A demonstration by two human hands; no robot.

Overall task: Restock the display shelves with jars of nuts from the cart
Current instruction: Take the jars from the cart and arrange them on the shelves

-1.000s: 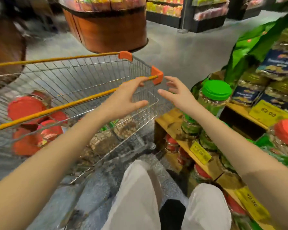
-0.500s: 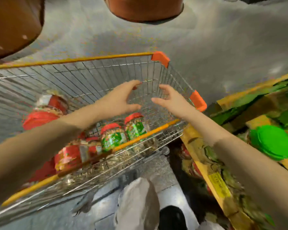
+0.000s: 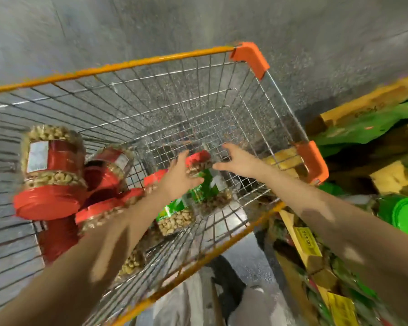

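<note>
A wire cart [image 3: 250, 55] with an orange rim holds several red-lidded jars of nuts. A green-labelled jar [image 3: 204, 182] with a red lid stands near the cart's right end, and a second one [image 3: 174, 217] stands just in front of it. My left hand [image 3: 178, 177] reaches down into the cart with fingers spread at the left side of the far green-labelled jar. Just right of that jar's lid, my right hand [image 3: 238, 160] hovers with fingers spread. Neither hand holds anything. A big red-labelled jar [image 3: 52, 172] lies at the cart's left.
Wooden display shelves [image 3: 299, 234] with yellow price tags run along the right of the cart. A green-lidded jar [image 3: 403, 215] stands on them. Grey floor lies beyond the cart. My knees in light trousers [image 3: 184, 304] are below the cart's near rim.
Both hands have dropped from above the cart rim down inside the basket toward the green-labelled jars. The view has tilted further down onto the cart.
</note>
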